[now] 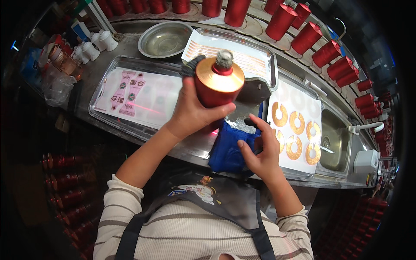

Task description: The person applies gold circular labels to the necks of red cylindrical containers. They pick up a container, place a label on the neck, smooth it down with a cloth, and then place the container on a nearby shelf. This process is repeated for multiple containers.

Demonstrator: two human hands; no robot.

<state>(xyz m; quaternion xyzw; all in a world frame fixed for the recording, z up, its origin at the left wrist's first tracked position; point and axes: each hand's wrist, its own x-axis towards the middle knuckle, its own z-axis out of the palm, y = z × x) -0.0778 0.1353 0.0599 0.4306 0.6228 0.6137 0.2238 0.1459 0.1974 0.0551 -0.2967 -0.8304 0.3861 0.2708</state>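
My left hand (190, 108) is closed around a red bottle (216, 96) and holds it upright, a little tilted, above the bench. The bottle has a shiny gold shoulder, and a clear, silvery stopper tops its red neck. Black covers sit on my left fingertips. Beside the bottle, my right hand (265, 151) is open, thumb and forefinger apart, with a black cover on a fingertip. It is next to a blue cloth (227, 151) draped on a metal stand (247, 115); whether its hidden fingers touch the cloth I cannot tell.
A tray (96, 108) with pink labels lies left. Behind are a metal bowl (165, 40) and a tray of orange strips (234, 52). Gold ring-shaped labels (297, 122) lie right, before a sink (336, 134). Red bottles (307, 37) line a curved conveyor at the back.
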